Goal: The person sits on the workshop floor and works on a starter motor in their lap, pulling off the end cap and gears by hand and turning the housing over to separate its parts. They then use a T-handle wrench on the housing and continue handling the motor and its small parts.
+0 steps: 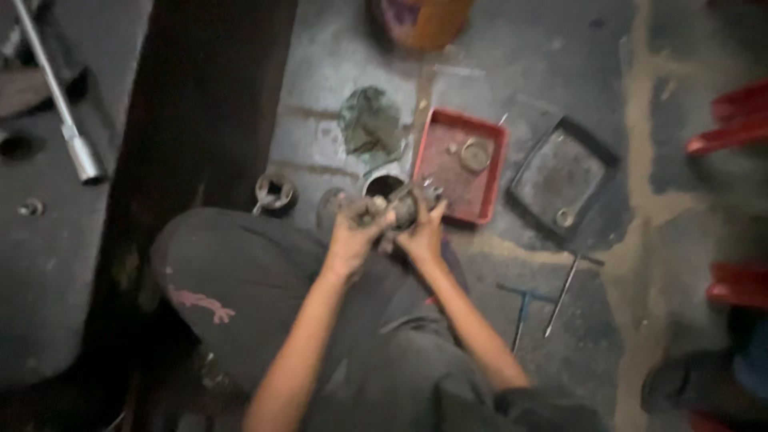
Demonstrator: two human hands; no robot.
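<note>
Two hands on one greasy metal part (400, 210), just beside the red tray (490, 138).
Left hand (356, 232) and right hand (424, 232) both clamped round it, mid-disassembly by the look; needs firm counter-grip.

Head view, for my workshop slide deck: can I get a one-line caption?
Both hands, left hand and right hand, grip a grimy metal part beside a red tray.

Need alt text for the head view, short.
Both hands, left hand and right hand, grip a grimy grey metal machine part over a stained concrete floor. Beyond sit a red rectangular tray and a dark rectangular tray.
</note>
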